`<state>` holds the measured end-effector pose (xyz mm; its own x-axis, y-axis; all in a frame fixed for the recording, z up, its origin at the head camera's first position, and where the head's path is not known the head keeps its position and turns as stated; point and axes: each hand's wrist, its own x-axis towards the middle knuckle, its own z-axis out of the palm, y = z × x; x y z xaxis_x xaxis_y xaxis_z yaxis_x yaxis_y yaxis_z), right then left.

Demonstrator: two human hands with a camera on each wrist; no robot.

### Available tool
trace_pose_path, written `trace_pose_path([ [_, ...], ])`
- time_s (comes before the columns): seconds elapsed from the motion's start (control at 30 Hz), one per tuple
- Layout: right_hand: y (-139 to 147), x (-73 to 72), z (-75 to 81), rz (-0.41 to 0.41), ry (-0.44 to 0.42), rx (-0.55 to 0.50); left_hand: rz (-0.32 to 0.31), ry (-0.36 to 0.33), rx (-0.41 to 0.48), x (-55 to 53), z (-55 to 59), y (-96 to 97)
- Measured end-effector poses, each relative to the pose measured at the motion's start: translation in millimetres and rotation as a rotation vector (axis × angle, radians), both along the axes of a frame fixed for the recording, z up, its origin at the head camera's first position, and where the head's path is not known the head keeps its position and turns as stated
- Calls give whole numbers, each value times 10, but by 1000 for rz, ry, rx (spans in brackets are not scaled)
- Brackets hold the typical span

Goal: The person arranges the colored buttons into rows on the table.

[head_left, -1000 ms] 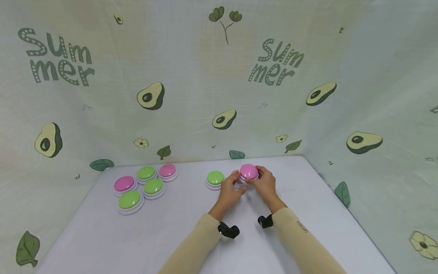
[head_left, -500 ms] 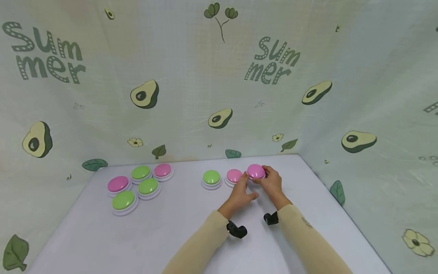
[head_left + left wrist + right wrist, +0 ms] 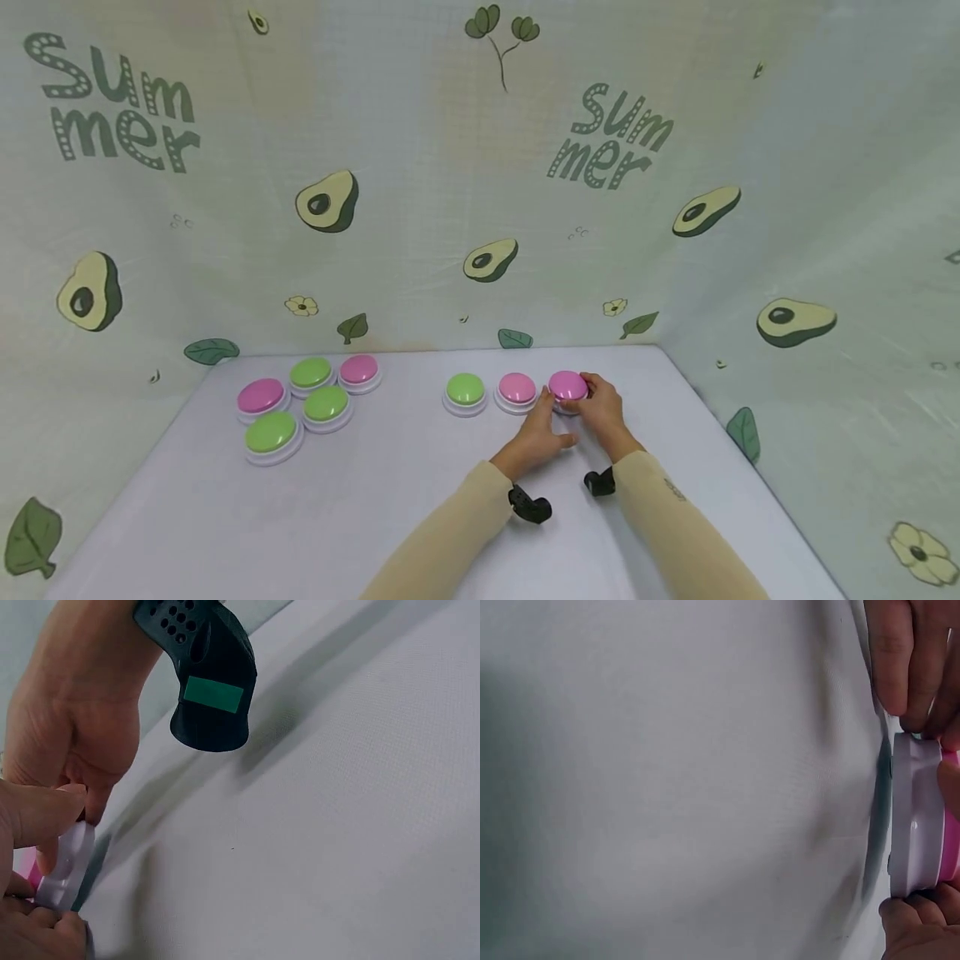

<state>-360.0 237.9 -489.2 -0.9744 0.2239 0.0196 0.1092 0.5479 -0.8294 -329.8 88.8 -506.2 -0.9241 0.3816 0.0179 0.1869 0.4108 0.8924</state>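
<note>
In the head view, a pink push button [image 3: 567, 384] with a white base is at the right end of a row of three. My right hand [image 3: 602, 417] grips its right side and front, thumb in front. On the left, my left hand [image 3: 537, 435] has its fingertips at the base, fingers fairly straight and thumb spread away. The base [image 3: 917, 817] shows edge-on between fingers in the right wrist view. Whether it touches the table or is slightly above cannot be told. Beside it are another pink button [image 3: 517, 388] and a green button [image 3: 465, 390].
At the left of the white table [image 3: 360, 517] several more buttons form a cluster, including a green button [image 3: 271, 433] in front and a pink button [image 3: 359, 369] at the back. A printed cloth [image 3: 420, 183] hangs behind the table and along its sides.
Both hands have shifted right with the pink button, opening a gap from the pink button beside it. The held button has then come lower, level with the row.
</note>
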Motion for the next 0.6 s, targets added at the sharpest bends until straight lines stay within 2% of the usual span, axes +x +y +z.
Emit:
trace_pose_path([
  [0.23,-4,-49,-24,19,-15,7,29,-19,-4,-21,4,10],
  [0.6,33,-65,-46,35,-27,6,37,-25,-7,-49,-19,36],
])
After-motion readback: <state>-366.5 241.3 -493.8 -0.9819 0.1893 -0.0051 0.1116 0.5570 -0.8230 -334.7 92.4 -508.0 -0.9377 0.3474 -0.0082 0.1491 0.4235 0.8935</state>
